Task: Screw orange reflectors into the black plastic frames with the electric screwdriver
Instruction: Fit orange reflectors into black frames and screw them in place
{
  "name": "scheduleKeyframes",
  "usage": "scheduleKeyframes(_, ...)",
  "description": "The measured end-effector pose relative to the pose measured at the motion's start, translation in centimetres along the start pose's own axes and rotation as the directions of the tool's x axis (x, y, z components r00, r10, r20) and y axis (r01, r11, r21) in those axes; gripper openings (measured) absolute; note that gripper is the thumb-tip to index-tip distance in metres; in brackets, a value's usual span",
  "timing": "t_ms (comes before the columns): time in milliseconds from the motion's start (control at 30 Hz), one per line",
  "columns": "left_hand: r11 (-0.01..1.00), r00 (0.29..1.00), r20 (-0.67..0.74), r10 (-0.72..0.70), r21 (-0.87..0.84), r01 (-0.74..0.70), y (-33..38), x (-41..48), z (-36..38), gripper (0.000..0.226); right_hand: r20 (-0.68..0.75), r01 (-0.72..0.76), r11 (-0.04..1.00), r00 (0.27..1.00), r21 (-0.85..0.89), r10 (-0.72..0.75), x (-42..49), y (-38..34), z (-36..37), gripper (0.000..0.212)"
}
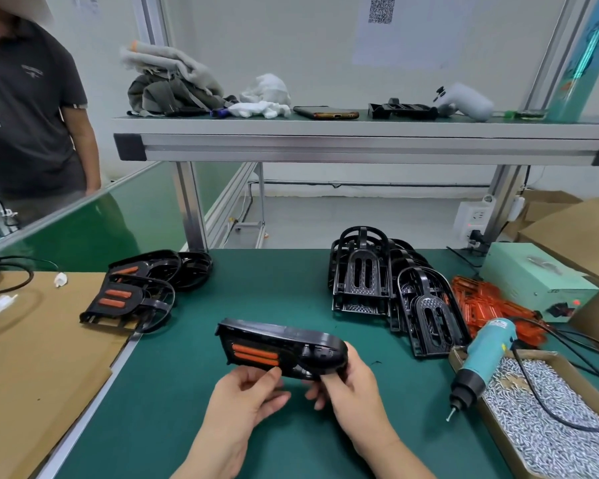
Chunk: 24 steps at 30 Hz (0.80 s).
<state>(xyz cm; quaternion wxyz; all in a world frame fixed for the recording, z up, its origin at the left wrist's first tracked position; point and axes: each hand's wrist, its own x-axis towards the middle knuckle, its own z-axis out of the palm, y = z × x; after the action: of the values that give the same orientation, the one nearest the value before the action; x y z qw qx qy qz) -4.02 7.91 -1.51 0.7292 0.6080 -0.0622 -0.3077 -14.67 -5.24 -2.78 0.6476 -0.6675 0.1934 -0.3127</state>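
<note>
My left hand (246, 392) and right hand (355, 385) grip the black plastic frame (291, 340) with curled fingers; it seems light and stiff, best held at its edges.

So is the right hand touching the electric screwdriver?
Apart. Head view shows bare green mat between the right hand, which grips the black frame, and the electric screwdriver.

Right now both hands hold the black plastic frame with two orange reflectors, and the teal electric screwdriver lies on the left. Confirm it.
Not quite: the head view shows the teal electric screwdriver lying on the right, across the rim of the cardboard box of silver screws. The left hand and right hand do hold the black plastic frame.
</note>
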Motion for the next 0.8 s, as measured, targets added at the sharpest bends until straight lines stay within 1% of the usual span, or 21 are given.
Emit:
scheduleKeyframes(67,1.000,1.000,0.002,-0.005,0.020,0.005,-0.2,0.0,0.2,0.018,0.001,-0.005,1.000,1.000,-0.012,0.005,0.0,0.0,0.0,0.014)
scheduleKeyframes(133,1.000,1.000,0.015,-0.010,0.009,0.010,-0.3,-0.1,0.6,0.018,-0.014,-0.017,1.000,1.000,0.015,0.017,0.0,-0.2,-0.1,0.012)
scheduleKeyframes(233,0.996,0.997,0.079,-0.014,-0.082,0.021,-0.2,-0.4,1.0,0.017,-0.014,-0.039,0.998,0.999,0.059,0.040,0.0,-0.2,-0.3,0.017)
scheduleKeyframes(300,0.988,0.996,0.094,-0.008,-0.152,0.022,0.1,-0.4,1.0,0.019,0.015,-0.034,0.999,0.999,0.034,0.033,-0.1,-0.2,-0.3,0.021)
scheduleKeyframes(333,0.988,0.997,0.081,0.007,-0.156,0.005,0.4,-0.5,0.9,0.019,0.032,-0.032,0.999,0.999,0.011,0.032,-0.1,-0.2,-0.2,0.022)
scheduleKeyframes(400,0.989,0.998,0.028,0.047,-0.140,-0.043,0.9,-0.4,0.6,0.015,0.061,-0.053,0.998,0.997,-0.038,0.056,-0.1,-0.4,-0.1,0.031)
scheduleKeyframes(500,0.982,0.991,-0.115,0.072,-0.165,-0.091,2.3,0.5,-1.1,0.016,0.098,-0.095,0.990,0.990,-0.106,0.106,-0.3,-0.6,0.1,0.052)
scheduleKeyframes(533,0.977,0.986,-0.154,0.071,-0.187,-0.099,2.9,1.0,-2.1,0.016,0.108,-0.096,0.987,0.988,-0.132,0.111,-0.3,-0.6,0.3,0.056)
scheduleKeyframes(567,0.970,0.979,-0.194,0.070,-0.215,-0.111,3.6,1.5,-3.1,0.016,0.114,-0.089,0.983,0.988,-0.160,0.108,-0.4,-0.6,0.3,0.055)
scheduleKeyframes(633,0.961,0.966,-0.250,0.065,-0.246,-0.129,5.0,3.0,-5.4,0.015,0.119,-0.062,0.975,0.989,-0.215,0.090,-0.4,-0.6,0.5,0.046)
scheduleKeyframes(700,0.958,0.946,-0.314,0.074,-0.242,-0.155,6.4,4.5,-7.5,0.016,0.123,-0.042,0.967,0.990,-0.252,0.075,-0.4,-0.6,0.5,0.035)
scheduleKeyframes(800,0.960,0.916,-0.398,0.057,-0.231,-0.160,7.8,6.9,-10.9,0.008,0.119,-0.043,0.965,0.990,-0.258,0.076,-0.5,-0.9,0.5,0.026)
